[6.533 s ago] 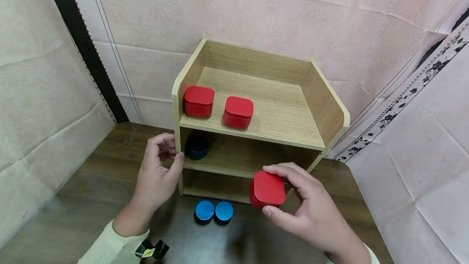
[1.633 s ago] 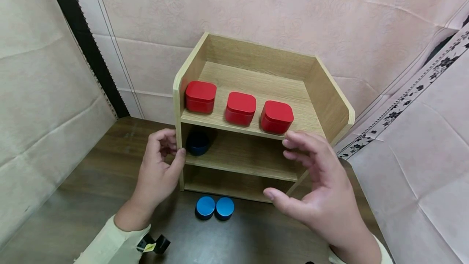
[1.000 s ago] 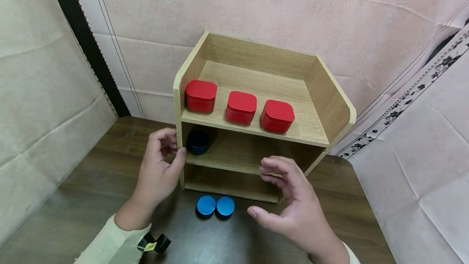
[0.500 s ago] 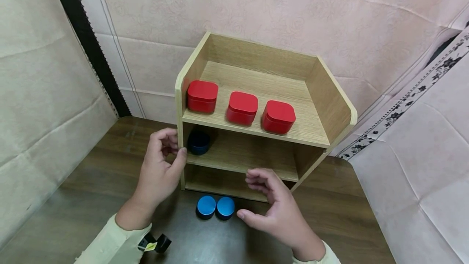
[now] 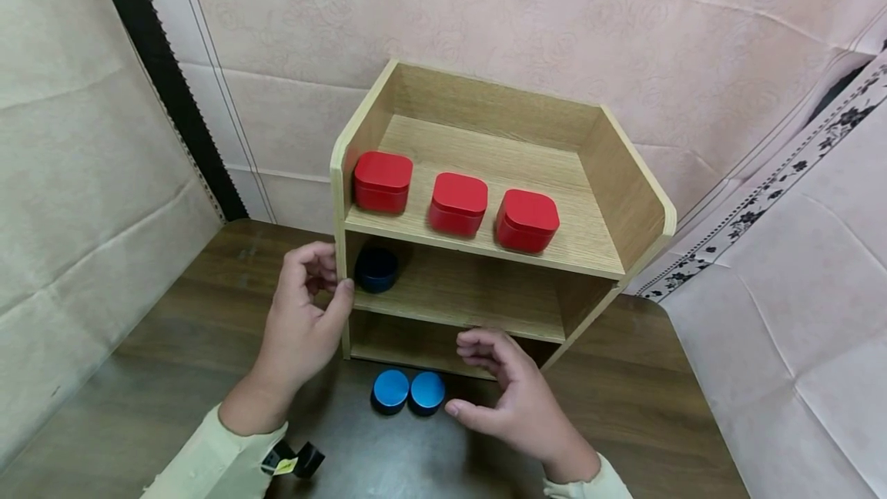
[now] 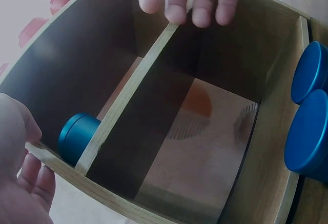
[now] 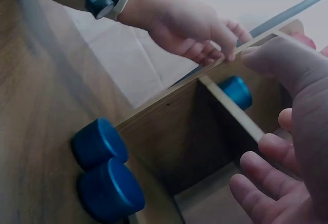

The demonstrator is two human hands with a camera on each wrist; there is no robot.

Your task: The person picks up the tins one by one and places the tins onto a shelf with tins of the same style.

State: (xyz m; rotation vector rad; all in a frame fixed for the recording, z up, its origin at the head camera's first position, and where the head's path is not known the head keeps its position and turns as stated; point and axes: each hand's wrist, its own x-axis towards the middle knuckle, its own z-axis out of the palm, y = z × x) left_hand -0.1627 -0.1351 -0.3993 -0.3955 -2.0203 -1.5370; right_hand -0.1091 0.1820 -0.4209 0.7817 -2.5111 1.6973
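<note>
My left hand [image 5: 301, 322] grips the left side panel of a small wooden shelf unit [image 5: 499, 152], thumb on its front edge. On the top board three red rounded-square tins stand in a row: a left one [image 5: 383, 182], a middle one [image 5: 458, 205] and a right one [image 5: 527, 220]. One blue round tin [image 5: 376, 270] sits at the left end of the middle board. Two more blue tins, a left [image 5: 390, 390] and a right [image 5: 426, 391], stand side by side before the unit. Beside the right one my right hand [image 5: 509, 399] hovers, fingers loosely bent and holding nothing.
The unit stands on a dark wooden table [image 5: 644, 399]. Pale patterned cloth [image 5: 520, 21] hangs behind it and along both sides. A small black device [image 5: 294, 460] is strapped at the left wrist.
The red tin held by my right hand 6.5 s ago now stands rightmost on the top board. That hand has since moved down and left to the blue tins. The left hand keeps its place.
</note>
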